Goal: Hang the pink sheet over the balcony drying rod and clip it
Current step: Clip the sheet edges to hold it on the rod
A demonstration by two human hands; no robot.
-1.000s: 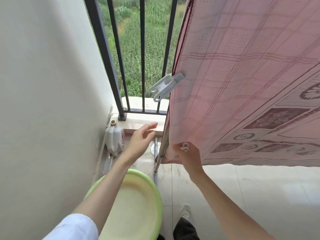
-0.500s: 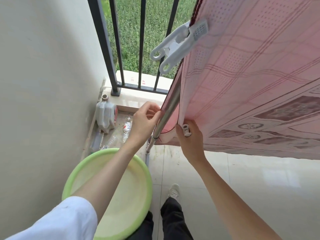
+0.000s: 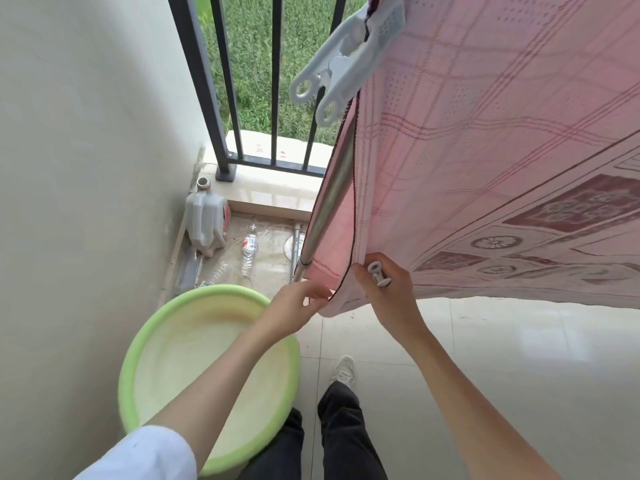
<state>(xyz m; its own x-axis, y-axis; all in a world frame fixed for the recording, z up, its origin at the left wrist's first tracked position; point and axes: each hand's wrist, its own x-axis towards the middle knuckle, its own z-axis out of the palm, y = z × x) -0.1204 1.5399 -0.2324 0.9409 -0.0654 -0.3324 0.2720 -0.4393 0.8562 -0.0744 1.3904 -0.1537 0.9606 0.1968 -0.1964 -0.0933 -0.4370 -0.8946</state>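
The pink sheet (image 3: 485,140) hangs over the metal drying rod (image 3: 329,199), which slants from top right down to the floor. A large white clip (image 3: 346,64) grips the sheet's edge near the top. My left hand (image 3: 294,306) pinches the sheet's lower corner at its dark hem. My right hand (image 3: 388,292) grips the sheet's near layer just beside it and also holds a small white clip (image 3: 378,273) between its fingers.
A green and cream plastic basin (image 3: 207,362) stands on the floor below my left arm. A white jug (image 3: 206,220) and plastic bottles (image 3: 249,247) lie in the corner by the wall. Black railing bars (image 3: 225,81) close the balcony ahead. My legs and shoe (image 3: 343,370) are below.
My left hand let go of the rod, dropped lower and took the sheet's bottom corner. The view has come closer to the big clip.
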